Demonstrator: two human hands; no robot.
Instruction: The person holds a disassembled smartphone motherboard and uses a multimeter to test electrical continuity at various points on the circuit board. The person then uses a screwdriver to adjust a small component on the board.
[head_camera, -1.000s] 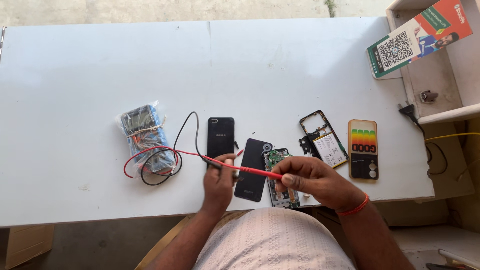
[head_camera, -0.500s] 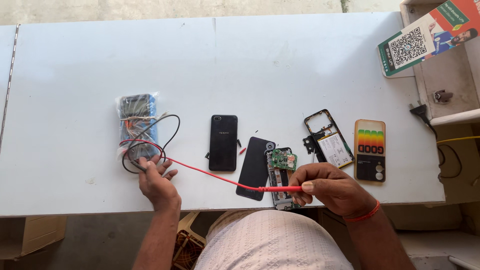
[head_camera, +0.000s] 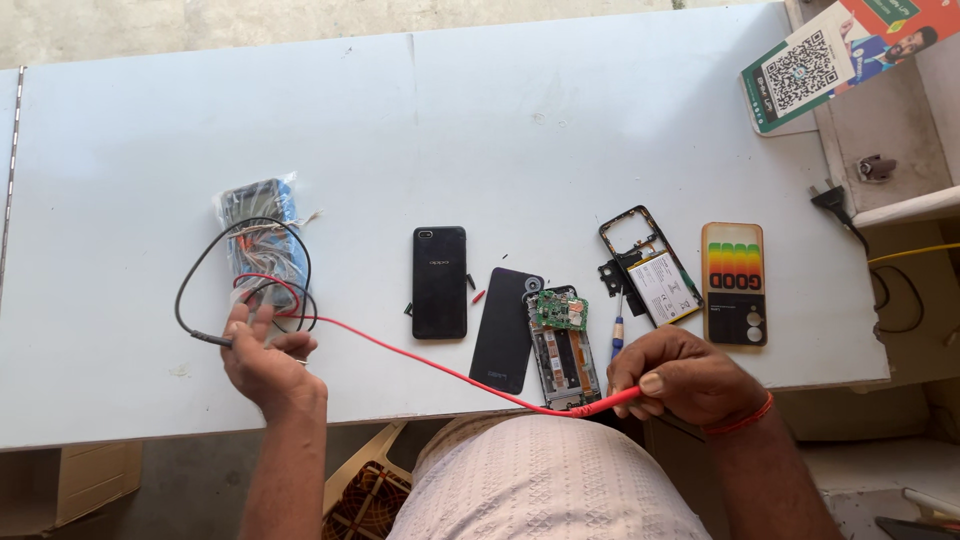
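Your left hand (head_camera: 262, 358) closed on the looped black wire (head_camera: 205, 270) beside the plastic-wrapped meter (head_camera: 262, 225); your right hand (head_camera: 685, 378) pinching the thin red probe lead (head_camera: 450, 372), opened phone (head_camera: 563, 345) between, white desk (head_camera: 500, 130)

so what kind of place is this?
Most likely a phone repair bench. On the white table lie an opened phone with bare circuit board, a detached black back cover and a screwdriver; the right hand holds a red test lead.
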